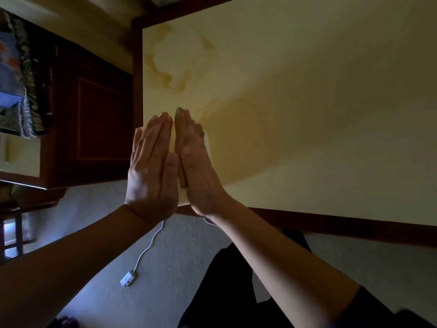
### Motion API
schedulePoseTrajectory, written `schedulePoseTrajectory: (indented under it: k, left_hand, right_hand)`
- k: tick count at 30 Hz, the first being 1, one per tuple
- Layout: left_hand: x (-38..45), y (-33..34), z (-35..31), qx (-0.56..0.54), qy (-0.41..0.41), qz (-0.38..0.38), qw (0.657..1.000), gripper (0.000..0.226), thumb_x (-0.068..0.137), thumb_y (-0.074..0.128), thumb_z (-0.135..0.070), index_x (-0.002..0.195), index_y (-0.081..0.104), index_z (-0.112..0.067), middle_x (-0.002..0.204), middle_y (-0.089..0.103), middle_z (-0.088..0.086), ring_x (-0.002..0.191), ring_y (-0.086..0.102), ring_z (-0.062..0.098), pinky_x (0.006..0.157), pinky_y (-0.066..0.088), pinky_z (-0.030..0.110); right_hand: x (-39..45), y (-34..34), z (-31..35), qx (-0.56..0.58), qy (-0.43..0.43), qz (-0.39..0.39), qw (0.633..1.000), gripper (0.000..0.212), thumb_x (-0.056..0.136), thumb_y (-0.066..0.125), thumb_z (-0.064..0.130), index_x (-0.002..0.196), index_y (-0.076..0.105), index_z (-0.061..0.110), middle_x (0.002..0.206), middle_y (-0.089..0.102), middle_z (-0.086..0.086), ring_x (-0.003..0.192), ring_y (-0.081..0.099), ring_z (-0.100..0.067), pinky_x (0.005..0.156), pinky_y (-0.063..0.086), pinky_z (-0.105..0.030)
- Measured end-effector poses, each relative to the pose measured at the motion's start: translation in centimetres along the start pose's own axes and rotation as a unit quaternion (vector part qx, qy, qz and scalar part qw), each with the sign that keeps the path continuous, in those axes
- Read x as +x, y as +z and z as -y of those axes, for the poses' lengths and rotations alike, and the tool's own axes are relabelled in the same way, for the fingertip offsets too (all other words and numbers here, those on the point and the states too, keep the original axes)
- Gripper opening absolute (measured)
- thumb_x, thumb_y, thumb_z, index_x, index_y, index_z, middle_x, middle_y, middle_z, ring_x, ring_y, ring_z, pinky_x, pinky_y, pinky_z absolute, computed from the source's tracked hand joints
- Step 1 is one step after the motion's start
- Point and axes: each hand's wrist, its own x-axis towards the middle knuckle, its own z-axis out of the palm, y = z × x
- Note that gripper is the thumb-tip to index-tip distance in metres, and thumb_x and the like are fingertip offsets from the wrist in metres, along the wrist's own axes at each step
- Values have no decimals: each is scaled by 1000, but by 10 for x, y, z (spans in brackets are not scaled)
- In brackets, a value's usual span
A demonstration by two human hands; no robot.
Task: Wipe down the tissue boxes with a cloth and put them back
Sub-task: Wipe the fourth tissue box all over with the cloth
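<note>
**Palms Together Over a Bare Desk, No Boxes in Sight**

The person stood at the yellow desk (307,102) with both arms stretched forward and the two hands pressed flat against each other, fingers straight and pointing away. The left hand (151,166) showed its back, the right hand (198,169) lay against it, and neither grip was curled round anything that I could make out; a pale sliver just beyond the right hand was too thin to name. Both grips, then, were open and flat, holding nothing.

No tissue box and no cloth could be seen anywhere near the hands. The desk beyond the fingertips carried only brownish stains (165,67). To the left of the left hand stood a dark wooden cabinet (94,119); below the wrists a white cable (144,252) trailed across the carpet to a small plug.

By my reckoning the wiping had not begun. A tissue box, when found, would likely be light and thin-walled, easily dented, so I would take it by its two long sides with gentle pressure, keeping clear of the opening on top, and let the soft cloth do the work.
</note>
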Motion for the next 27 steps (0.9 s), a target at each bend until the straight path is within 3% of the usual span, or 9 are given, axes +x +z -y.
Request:
schedulePoseTrajectory:
  k: [4,9,16,21,27]
  left_hand:
    - [0,0,-2,5,-7,4,1000,59,106,27,-28,154,41,3,161,39,14,154,31,27,126,20,56]
    - [-1,-1,-3,4,-1,-2,1000,59,106,30,-28,154,39,5,161,40,18,153,33,31,125,20,59]
    - [-2,0,-3,14,-8,3,1000,60,107,27,-30,155,38,4,162,38,17,154,31,30,126,18,56]
    - [-1,1,1,20,15,-4,1000,60,109,23,-32,152,41,7,159,41,20,152,34,32,126,22,57]
    - [-1,1,-2,-2,-7,-13,1000,57,108,24,-27,152,44,4,159,43,16,154,33,26,126,20,55]
  right_hand:
    - [20,-6,-24,-31,19,-11,999,60,112,28,24,167,12,6,176,8,-11,164,-1,-16,132,2,-53]
    - [-16,-11,-42,-21,85,-21,996,59,113,27,20,166,7,3,176,7,-7,164,1,-15,131,2,-57]
    - [-94,-3,-24,26,122,9,992,60,112,27,20,167,1,19,175,-2,16,162,-9,-7,132,-1,-54]
    - [-60,6,9,45,41,10,998,58,111,21,15,166,11,3,177,5,-10,164,-2,-19,132,0,-54]
    - [10,-1,-7,-1,33,-3,999,60,113,25,25,166,6,6,176,1,-6,162,-5,-11,133,-3,-44]
